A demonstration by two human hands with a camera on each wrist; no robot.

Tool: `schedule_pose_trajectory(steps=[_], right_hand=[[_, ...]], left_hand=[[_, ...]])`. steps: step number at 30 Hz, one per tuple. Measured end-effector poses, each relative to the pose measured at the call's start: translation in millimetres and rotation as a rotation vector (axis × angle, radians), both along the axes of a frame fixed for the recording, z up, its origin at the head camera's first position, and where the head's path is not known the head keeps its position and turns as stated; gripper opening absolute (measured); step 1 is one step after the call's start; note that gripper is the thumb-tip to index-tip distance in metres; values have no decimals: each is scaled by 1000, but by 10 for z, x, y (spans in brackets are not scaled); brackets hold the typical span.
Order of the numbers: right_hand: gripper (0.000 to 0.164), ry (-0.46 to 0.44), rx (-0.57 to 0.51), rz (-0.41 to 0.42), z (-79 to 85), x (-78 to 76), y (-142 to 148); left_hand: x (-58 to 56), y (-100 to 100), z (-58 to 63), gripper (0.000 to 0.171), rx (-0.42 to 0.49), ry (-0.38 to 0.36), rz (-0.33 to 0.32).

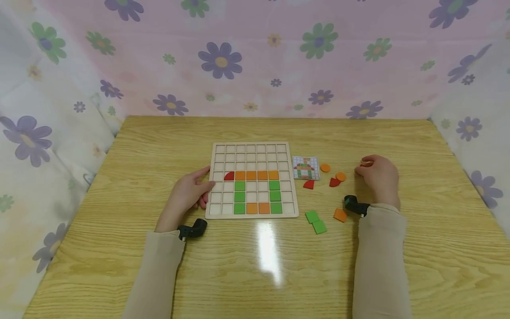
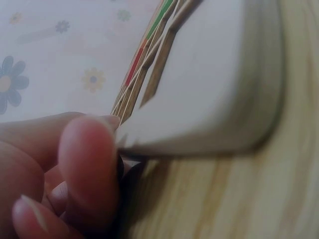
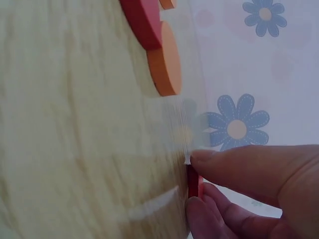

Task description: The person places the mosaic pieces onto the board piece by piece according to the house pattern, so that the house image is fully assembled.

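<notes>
A small red piece (image 3: 195,182) is pinched between thumb and fingertips of the right hand (image 1: 380,179), right of the board, at or just above the table; any gap is hard to tell. Its full outline is hidden by the fingers. It looks light, stiff and fairly smooth, probably wood, so it could slip if squeezed unevenly; its edges seem the best hold.

The left hand (image 1: 186,192) grips the left rim of a wooden grid board (image 1: 292,177), thumb over the edge. The board, flat on the table, looks rigid and fairly light, likely to slide if nudged; the rim gives a hold off the cells.

In its middle row, a red quarter-round (image 1: 229,176) sits left of four orange squares (image 1: 251,176). Below stand two columns of three green squares (image 1: 275,196), with two more orange squares between them in the bottom row.

Just right of the board lies a pattern card (image 1: 306,168). Near it are two orange discs (image 1: 325,168), two loose red pieces (image 1: 308,184), an orange piece (image 1: 340,215) and two loose green squares (image 1: 319,227).

Beyond the wood-grain table (image 1: 119,266) hangs a flowered cloth (image 1: 259,84).
</notes>
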State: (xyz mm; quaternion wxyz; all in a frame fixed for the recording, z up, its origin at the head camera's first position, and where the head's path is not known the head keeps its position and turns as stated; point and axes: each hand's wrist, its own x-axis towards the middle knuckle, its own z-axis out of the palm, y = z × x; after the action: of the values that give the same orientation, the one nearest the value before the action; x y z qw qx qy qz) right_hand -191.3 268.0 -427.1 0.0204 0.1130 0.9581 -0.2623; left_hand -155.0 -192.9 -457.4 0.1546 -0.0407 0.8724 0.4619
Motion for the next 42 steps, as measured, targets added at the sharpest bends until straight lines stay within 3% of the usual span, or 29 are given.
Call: schedule_pose_trajectory(steps=[12,23,31,42], right_hand=[[34,-11,-39,-64,-19,1,0],[34,19,-75,-53,-46,-35,-11],[41,52,-145,13,-47,-85,-80],[39,21,-207,143,34,-162,-480]], left_hand=[[-6,19,18,57,-5,4,-5],[-7,13,8,57,-8,-3,-2],[-8,16,11,57,6,-11,2],[2,8,17,57,3,-18,15]])
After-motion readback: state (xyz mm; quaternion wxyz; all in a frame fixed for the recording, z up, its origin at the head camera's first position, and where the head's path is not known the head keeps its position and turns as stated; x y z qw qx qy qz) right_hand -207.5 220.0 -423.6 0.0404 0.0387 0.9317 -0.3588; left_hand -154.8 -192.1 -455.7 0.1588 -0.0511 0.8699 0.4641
